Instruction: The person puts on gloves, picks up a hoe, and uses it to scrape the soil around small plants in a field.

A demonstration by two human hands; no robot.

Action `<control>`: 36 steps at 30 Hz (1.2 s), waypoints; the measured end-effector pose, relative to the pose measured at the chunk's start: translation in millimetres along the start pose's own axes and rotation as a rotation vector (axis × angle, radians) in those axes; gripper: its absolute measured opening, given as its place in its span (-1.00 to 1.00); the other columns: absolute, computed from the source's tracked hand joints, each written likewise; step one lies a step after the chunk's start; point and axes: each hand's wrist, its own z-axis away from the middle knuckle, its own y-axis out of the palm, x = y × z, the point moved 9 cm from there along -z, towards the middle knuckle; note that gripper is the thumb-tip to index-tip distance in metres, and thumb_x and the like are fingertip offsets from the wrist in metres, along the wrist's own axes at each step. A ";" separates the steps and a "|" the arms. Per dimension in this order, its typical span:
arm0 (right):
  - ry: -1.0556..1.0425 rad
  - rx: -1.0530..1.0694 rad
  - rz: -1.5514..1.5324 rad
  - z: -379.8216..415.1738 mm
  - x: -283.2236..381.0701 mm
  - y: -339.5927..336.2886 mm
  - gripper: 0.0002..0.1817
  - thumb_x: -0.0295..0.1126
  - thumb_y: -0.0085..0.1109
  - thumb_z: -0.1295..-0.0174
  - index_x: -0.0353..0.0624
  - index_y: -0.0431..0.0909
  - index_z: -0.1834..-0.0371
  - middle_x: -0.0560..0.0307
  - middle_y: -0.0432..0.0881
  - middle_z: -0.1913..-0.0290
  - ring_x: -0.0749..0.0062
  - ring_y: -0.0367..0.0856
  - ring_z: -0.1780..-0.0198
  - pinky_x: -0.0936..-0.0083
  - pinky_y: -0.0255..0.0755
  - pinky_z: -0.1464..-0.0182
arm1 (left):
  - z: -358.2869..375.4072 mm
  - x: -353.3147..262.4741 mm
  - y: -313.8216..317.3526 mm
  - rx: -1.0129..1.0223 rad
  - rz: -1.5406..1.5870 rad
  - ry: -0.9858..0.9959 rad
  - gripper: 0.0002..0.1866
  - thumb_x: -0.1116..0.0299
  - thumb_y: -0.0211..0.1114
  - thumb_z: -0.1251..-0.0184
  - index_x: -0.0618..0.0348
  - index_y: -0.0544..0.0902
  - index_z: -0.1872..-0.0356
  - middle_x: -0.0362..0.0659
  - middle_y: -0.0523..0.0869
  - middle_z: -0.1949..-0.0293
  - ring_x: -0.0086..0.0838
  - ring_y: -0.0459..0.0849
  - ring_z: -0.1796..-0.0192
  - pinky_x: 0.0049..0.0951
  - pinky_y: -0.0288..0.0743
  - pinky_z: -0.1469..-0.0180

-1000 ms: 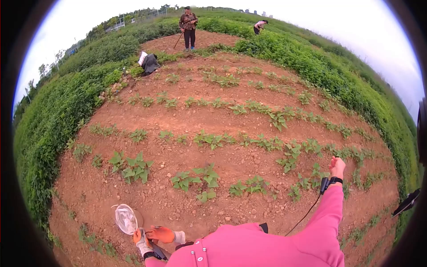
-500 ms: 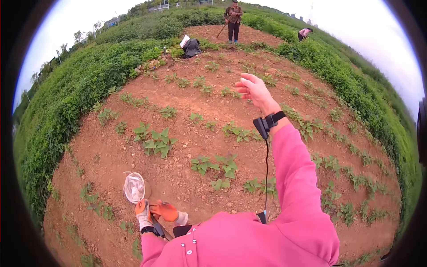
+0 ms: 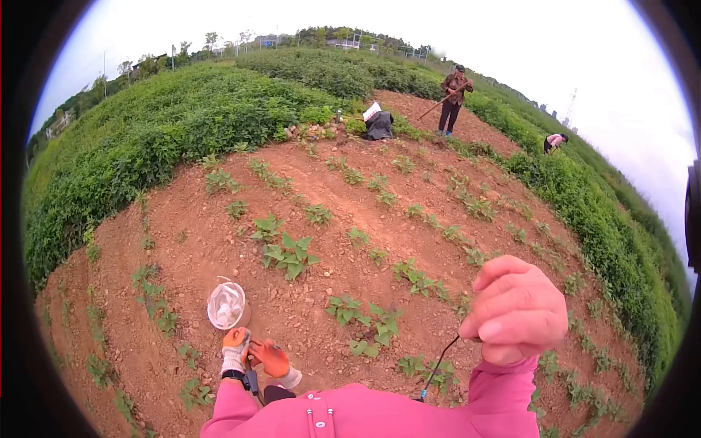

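Observation:
My left hand (image 3: 236, 349) wears an orange-and-white work glove and is low at the left, its fingers closed on a second orange glove (image 3: 272, 359) with a white cuff. Just beyond them on the soil stands a white bucket (image 3: 243, 315) with pale, bag-like material inside. Raised close to the camera on the right is my bare right hand (image 3: 517, 310), fingers curled inward; what they hold, if anything, is hidden. A thin black cable (image 3: 442, 358) runs from beside this hand down to my pink top (image 3: 365, 412).
Rows of leafy seedlings (image 3: 290, 257) cross the reddish soil (image 3: 307, 306). Farther off lie a black bag (image 3: 378, 128) and a white sack (image 3: 372, 111). One person (image 3: 453, 101) holds a long-handled tool; another (image 3: 555, 141) bends among the greenery at right.
My right hand has come back from its outstretched position toward me and its fingers have curled. The view has tilted and shifted. My left hand still grips the glove near the bucket.

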 end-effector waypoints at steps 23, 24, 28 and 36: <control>0.077 0.087 -0.285 -31.0 54.9 -0.9 -0.69 -0.07 -0.07 -0.14 -0.07 0.42 0.28 0.24 0.47 0.49 0.45 0.34 0.56 0.37 0.25 0.35 | 33.0 -57.9 10.1 -0.055 -0.065 -0.017 -0.78 0.31 0.28 -0.06 0.28 0.57 0.37 -0.26 0.57 0.50 -0.68 0.43 0.46 -0.64 0.34 0.43; 0.056 0.081 -0.284 -29.3 55.0 -0.7 -0.70 -0.08 -0.06 -0.14 -0.08 0.42 0.28 0.24 0.47 0.49 0.45 0.34 0.56 0.38 0.25 0.35 | 32.5 -54.4 6.8 -0.048 -0.065 -0.027 -0.78 0.31 0.28 -0.06 0.28 0.57 0.37 -0.26 0.57 0.50 -0.68 0.43 0.46 -0.64 0.34 0.43; -0.056 0.090 -0.269 -21.9 56.2 5.5 -0.71 -0.12 -0.05 -0.12 -0.10 0.43 0.29 0.22 0.48 0.47 0.47 0.35 0.55 0.41 0.25 0.35 | 9.6 -16.4 -14.7 -0.033 -0.107 0.019 -0.80 0.34 0.25 -0.09 0.29 0.57 0.36 -0.28 0.55 0.51 -0.67 0.44 0.47 -0.67 0.33 0.42; -0.159 0.146 -0.323 -22.2 56.6 36.5 -0.74 -0.20 -0.02 -0.08 -0.15 0.46 0.30 0.19 0.51 0.44 0.50 0.38 0.53 0.48 0.27 0.35 | 6.6 -7.3 -17.0 -0.009 -0.041 -0.028 -0.80 0.35 0.23 -0.12 0.30 0.56 0.34 -0.28 0.56 0.48 -0.66 0.45 0.46 -0.66 0.33 0.42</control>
